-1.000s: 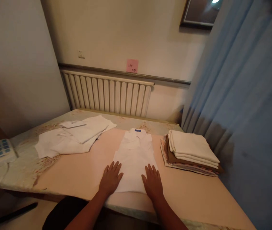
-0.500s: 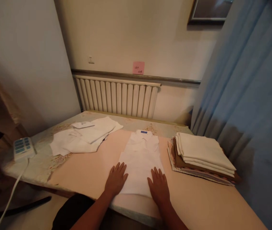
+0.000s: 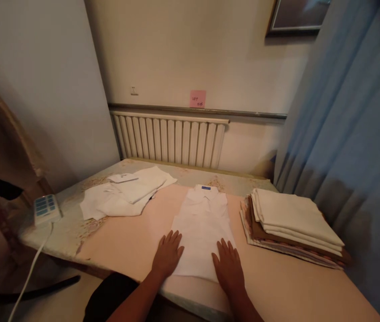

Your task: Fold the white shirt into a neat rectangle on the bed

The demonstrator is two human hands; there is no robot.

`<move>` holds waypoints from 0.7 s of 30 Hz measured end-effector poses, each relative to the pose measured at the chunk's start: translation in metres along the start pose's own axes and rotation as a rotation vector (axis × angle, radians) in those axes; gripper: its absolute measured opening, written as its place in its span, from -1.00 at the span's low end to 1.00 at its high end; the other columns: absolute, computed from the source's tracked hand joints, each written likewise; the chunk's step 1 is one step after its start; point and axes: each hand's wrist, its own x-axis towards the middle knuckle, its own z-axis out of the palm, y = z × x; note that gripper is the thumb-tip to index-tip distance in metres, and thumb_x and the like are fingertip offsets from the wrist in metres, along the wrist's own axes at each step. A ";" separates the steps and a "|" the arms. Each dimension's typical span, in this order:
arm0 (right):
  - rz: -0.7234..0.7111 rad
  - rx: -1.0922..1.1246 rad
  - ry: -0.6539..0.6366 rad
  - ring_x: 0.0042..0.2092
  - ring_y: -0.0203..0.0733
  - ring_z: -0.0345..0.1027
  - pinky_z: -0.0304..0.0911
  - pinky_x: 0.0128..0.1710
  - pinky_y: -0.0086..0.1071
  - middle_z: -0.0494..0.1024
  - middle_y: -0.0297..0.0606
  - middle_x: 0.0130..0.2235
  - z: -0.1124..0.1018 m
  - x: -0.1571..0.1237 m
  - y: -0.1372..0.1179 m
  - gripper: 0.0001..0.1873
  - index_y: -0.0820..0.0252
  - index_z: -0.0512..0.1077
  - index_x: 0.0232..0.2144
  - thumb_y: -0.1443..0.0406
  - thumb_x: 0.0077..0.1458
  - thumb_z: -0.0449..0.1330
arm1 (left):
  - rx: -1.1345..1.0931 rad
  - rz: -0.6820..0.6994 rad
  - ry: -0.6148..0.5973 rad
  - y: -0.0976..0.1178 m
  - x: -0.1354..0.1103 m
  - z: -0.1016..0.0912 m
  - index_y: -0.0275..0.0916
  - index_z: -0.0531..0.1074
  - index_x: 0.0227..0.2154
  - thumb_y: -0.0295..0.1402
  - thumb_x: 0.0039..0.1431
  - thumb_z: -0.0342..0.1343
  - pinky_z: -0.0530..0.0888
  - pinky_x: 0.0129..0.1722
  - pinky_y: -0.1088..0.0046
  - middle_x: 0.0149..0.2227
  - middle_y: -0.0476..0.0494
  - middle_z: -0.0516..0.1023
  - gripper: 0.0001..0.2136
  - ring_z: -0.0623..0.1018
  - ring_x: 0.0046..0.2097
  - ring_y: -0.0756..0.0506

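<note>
A white collared shirt (image 3: 202, 223), folded into a narrow strip with its collar at the far end, lies on the pink cloth (image 3: 129, 239) that covers the table. My left hand (image 3: 168, 252) rests flat on the shirt's near left corner, fingers spread. On the near right corner my right hand (image 3: 228, 267) lies flat the same way. Neither hand holds anything.
A stack of folded cream and brown cloths (image 3: 290, 226) sits at the right. Loose white garments (image 3: 128, 193) lie at the far left. A white power strip (image 3: 45, 208) with its cord sits at the left edge. A radiator (image 3: 171, 139) and blue curtain (image 3: 351, 134) stand behind.
My hands stay flat on the shirt's near end. The head camera has swung left, so everything sits further right in view.
</note>
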 end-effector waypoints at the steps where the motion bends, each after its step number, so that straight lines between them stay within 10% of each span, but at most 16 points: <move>1: -0.006 -0.009 0.014 0.27 0.18 0.09 -0.01 0.22 0.04 0.32 -0.06 0.22 0.001 -0.001 0.000 -0.46 0.26 0.37 0.12 0.07 0.27 -0.07 | 0.000 -0.001 0.001 0.000 0.000 0.000 -0.14 0.25 0.22 -0.18 0.34 -0.20 0.18 0.23 0.06 0.27 -0.10 0.29 -0.55 0.22 0.30 -0.22; 21: -0.021 -0.007 -0.054 0.26 0.25 0.09 0.07 0.18 0.10 0.31 -0.03 0.22 0.003 0.000 0.003 -0.42 0.29 0.39 0.11 0.07 0.26 -0.12 | -0.098 -0.052 -0.045 0.000 -0.002 -0.001 -0.09 0.23 0.23 -0.15 0.34 -0.22 0.13 0.27 0.05 0.28 -0.05 0.26 -0.55 0.19 0.31 -0.21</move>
